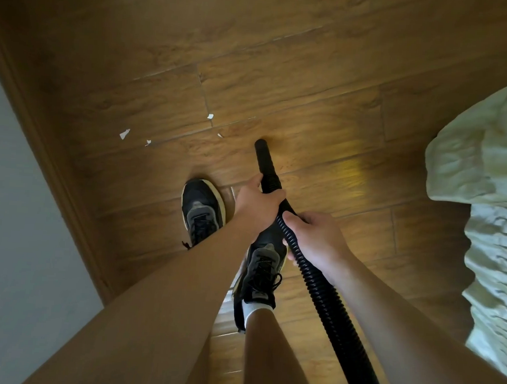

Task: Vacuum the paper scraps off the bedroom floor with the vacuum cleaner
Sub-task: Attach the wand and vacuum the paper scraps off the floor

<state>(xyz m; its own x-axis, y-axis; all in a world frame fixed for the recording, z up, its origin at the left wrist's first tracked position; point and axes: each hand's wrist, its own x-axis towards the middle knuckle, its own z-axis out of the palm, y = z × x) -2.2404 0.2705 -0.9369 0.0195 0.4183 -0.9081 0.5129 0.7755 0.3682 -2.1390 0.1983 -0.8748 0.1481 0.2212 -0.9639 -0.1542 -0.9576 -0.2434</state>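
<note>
A black vacuum nozzle [266, 159] points down at the wooden floor, its tip near the middle of the view. My left hand [257, 202] grips the nozzle where it meets the ribbed black hose [325, 299]. My right hand [315, 238] holds the hose just below. Several white paper scraps lie on the floor to the left of the tip: a larger one [124, 134], a small one [148, 142], one [210, 116] farther up and a tiny one [220, 135] closest to the nozzle.
My two black shoes [202, 210] stand on the floor under my arms. A wooden baseboard [53, 160] and grey wall run along the left. Rumpled pale bedding [492, 184] hangs at the right edge.
</note>
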